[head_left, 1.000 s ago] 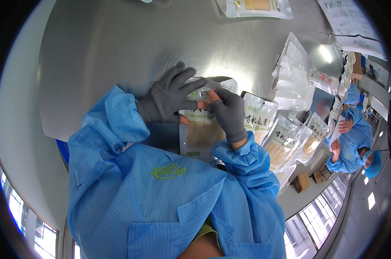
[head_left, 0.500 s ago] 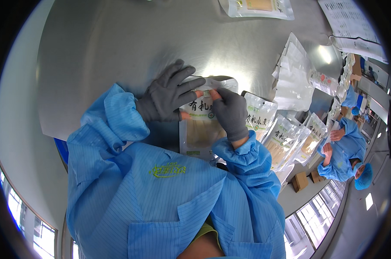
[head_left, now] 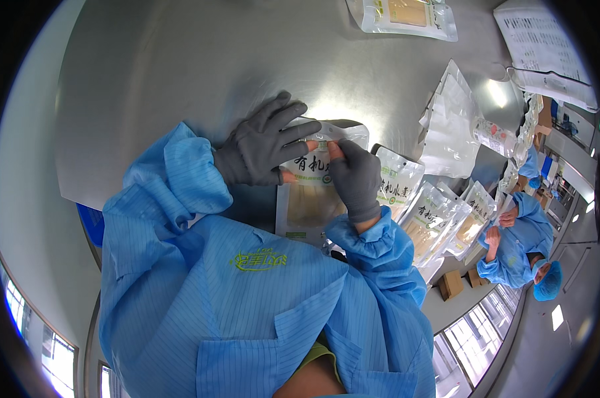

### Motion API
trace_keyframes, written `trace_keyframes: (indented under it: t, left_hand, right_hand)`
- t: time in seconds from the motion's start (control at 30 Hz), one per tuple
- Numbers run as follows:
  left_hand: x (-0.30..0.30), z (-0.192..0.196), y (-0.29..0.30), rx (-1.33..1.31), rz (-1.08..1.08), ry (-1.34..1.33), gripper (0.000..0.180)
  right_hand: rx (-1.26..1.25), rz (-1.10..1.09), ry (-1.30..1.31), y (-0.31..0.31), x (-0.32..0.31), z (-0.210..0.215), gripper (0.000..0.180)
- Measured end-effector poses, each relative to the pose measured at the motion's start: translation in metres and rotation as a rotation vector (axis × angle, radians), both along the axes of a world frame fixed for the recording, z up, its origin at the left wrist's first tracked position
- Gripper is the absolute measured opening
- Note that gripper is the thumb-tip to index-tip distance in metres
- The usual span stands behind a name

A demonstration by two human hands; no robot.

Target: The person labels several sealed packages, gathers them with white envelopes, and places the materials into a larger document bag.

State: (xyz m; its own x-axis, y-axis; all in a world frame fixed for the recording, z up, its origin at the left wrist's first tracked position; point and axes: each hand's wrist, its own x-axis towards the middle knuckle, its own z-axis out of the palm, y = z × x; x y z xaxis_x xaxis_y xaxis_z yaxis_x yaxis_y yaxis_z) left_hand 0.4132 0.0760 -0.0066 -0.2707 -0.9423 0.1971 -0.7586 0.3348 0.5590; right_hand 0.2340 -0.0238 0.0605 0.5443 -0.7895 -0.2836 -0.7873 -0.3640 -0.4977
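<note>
A flat white-and-clear food pouch (head_left: 306, 207) with pale pieces inside lies on the metal table in front of me. Over its upper left part my left hand (head_left: 263, 142), in a grey glove with bare fingertips, rests with fingers spread. My right hand (head_left: 355, 174), gloved alike, lies on the pouch's upper right with its fingers curled in. Its bare thumb tip comes close to the left index fingertip, near a small greenish patch on the pouch. Whatever the right fingers may grip is hidden beneath them.
More filled pouches (head_left: 429, 222) lean in a row to the right. Behind them lie blank silvery bags (head_left: 449, 129). Another pouch (head_left: 406, 16) is at the far edge, with printed sheets (head_left: 545, 50) at far right. A co-worker in blue (head_left: 522, 232) works farther along.
The view has shifted slightly, so the surroundings sit a little differently. Both hands stay on the same pouch, with only slight finger movement.
</note>
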Motion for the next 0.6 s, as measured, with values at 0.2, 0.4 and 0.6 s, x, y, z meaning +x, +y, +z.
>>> trace_keyframes:
  t: [0.2,0.4,0.6]
  left_hand:
    - [0.0025,0.0044,-0.0028,0.034,-0.044,-0.039,0.062]
    - [0.0028,0.0017,-0.0026,0.033,-0.03,-0.004,0.06]
    - [0.0039,0.0031,-0.0029,0.028,-0.024,0.025,0.06]
  right_hand:
    - [0.083,-0.045,-0.008,-0.0023,-0.003,-0.003,0.026]
    - [0.088,-0.073,-0.01,-0.0014,-0.0018,-0.0037,0.027]
    - [-0.011,-0.028,0.019,0.003,0.0005,-0.0006,0.025]
